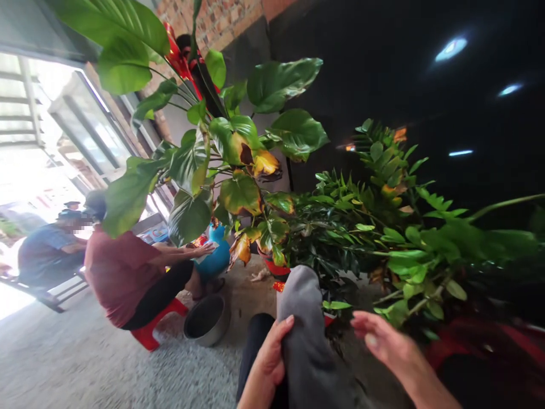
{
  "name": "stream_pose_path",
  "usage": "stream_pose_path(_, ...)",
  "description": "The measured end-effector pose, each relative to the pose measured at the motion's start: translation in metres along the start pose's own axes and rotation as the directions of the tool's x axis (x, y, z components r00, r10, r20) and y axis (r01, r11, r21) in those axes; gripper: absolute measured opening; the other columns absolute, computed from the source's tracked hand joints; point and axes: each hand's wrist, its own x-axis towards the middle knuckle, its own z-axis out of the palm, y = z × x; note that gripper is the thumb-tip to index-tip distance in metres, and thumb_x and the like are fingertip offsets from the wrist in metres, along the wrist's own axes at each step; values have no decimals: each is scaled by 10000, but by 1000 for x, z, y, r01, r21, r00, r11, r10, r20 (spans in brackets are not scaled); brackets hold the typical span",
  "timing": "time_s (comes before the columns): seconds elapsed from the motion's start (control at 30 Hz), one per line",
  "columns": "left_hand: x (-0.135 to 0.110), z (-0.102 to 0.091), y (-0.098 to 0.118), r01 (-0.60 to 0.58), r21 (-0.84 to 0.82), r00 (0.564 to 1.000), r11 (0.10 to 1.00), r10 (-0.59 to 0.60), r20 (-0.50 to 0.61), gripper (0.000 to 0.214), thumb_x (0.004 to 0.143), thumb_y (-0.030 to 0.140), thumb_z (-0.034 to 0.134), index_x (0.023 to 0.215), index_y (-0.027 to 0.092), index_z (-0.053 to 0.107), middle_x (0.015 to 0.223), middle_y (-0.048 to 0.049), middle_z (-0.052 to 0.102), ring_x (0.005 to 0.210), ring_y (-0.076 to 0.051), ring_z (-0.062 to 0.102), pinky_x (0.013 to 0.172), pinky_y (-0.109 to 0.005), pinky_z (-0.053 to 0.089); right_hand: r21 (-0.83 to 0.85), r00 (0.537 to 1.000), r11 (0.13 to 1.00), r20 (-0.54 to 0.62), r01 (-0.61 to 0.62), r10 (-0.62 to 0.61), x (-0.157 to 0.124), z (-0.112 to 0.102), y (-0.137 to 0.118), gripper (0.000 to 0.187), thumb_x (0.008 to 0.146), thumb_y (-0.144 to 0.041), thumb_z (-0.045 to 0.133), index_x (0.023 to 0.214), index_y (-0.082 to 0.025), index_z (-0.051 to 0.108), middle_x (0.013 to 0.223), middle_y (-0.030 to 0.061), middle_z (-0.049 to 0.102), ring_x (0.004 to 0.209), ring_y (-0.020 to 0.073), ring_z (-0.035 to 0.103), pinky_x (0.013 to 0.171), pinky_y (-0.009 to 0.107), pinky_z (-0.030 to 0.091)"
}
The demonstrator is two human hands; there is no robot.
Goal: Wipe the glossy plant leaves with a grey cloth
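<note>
My left hand grips the side of a grey cloth, its thumb pressed on the fabric. The cloth stands up in a long shape with a rounded top, like a sock; whether anything fills it I cannot tell. To the right of it, my right hand is raised with nothing in it, fingers stretched out and apart from the cloth. Just beyond that hand are the leaves of a low green plant. A dark trouser leg shows under my left forearm.
A tall broad-leaved plant with some browned leaves rises ahead. At left, a person on a red stool wipes a blue rounded object. A grey basin stands on the floor. Another person sits farther back.
</note>
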Motion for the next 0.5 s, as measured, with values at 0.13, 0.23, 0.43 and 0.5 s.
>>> stream_pose_path(0.13,-3,36,-34,-61,21,998,998,60,20,433,497,433,891,799,196,689,808,-79,755,943,-321,708,901,-415,545,-48,998,997,-36,-55,53,-2,37,31,611,603,-573,773,1103,-226,725,1123,125,756,1136,376,646,963,467,495)
stream_pose_path(0.23,-1,47,-53,-153,47,986,987,156,-64,541,493,481,888,895,179,686,962,-102,756,1048,-325,672,896,-370,538,-152,982,985,-182,-82,53,-8,45,45,507,609,-561,773,1001,-239,755,1109,110,766,1193,383,616,986,435,490)
stream_pose_path(0.43,0,55,-39,-252,129,968,959,248,47,651,529,639,812,987,185,725,1155,-114,714,1174,-320,590,934,-336,494,-97,980,995,-193,29,-47,11,44,-12,409,576,-529,744,855,-231,766,918,108,799,941,370,722,835,408,564)
stream_pose_path(0.5,7,60,-23,-356,127,932,926,342,123,662,556,658,776,1017,186,737,1154,-113,704,1137,-296,587,896,-323,488,-124,917,982,-358,141,-177,31,47,-47,346,557,-515,725,777,-247,733,853,103,797,892,368,722,829,427,555)
